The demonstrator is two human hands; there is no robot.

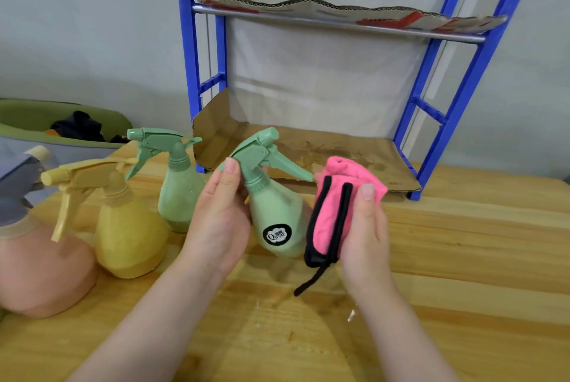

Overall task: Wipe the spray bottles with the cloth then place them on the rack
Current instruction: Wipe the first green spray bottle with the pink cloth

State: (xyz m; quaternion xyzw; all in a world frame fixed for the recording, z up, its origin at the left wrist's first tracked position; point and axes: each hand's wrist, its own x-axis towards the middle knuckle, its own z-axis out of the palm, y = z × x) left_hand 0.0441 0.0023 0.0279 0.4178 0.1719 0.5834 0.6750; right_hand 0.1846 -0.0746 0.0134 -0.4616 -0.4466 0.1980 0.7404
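At frame centre, the left hand (220, 215) is gripping a green spray bottle (279, 215); the right hand (365, 227) is pressing the pink cloth (334, 215) against it, wiping. Shelving on the rack (456, 94) probably follows.

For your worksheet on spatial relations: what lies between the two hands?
In the head view, the held green bottle lies between the left hand and the right hand, which holds the cloth.

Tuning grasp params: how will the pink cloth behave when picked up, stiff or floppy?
Probably floppy: the pink cloth sits bunched and folded in the right hand, and its black loop hangs limp below. Likely light for its size, since the fingers alone hold it up. The fuzzy surface suggests it will not slip easily.
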